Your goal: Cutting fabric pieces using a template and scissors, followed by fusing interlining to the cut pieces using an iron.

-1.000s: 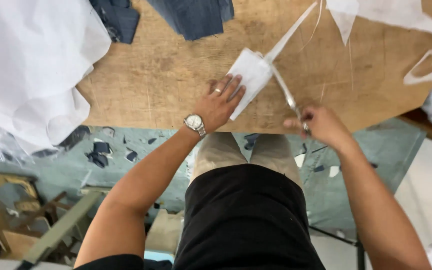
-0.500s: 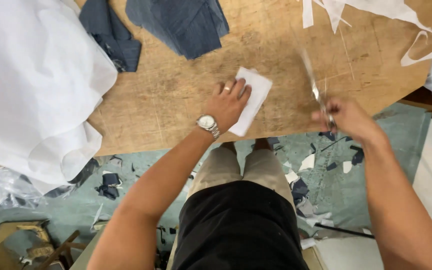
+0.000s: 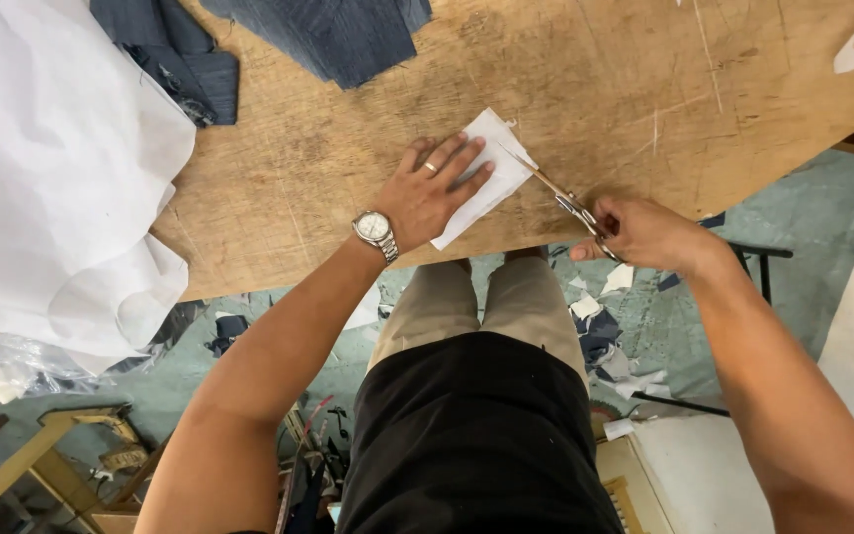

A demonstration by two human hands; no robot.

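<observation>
- The left hand [image 3: 434,190] lies flat on a small white piece of cloth [image 3: 486,176], fingers spread and pressing it down onto the wooden surface [image 3: 585,89]; a ring shows on one finger and a wristwatch [image 3: 374,228] sits on the wrist.
- The white piece lies near the surface's near edge, right in front of the person, tilted, with its long axis running from the near-left corner up toward the far right.
- The right hand [image 3: 644,232] sits just right of the white piece, past the surface's edge, fingers curled through the handles of a pair of scissors [image 3: 557,194].
- The scissors' blades point up and left from that hand; the tips reach the right edge of the white piece, beside the left fingertips. Whether the blades are parted or closed is too fine to tell.
- The left hand is on the white piece; the right reaches it only through the blades.
- Left of the white piece, a large white sheet [image 3: 51,168] hangs over the surface's end; beyond it, at the far side, lie dark blue cloth pieces [image 3: 333,35].
- Below the white piece, the floor [image 3: 644,326] is strewn with white and dark scraps [image 3: 600,336].
- No package, label or sign is readable; a crumpled clear plastic bag [image 3: 37,366] lies under the big sheet.
</observation>
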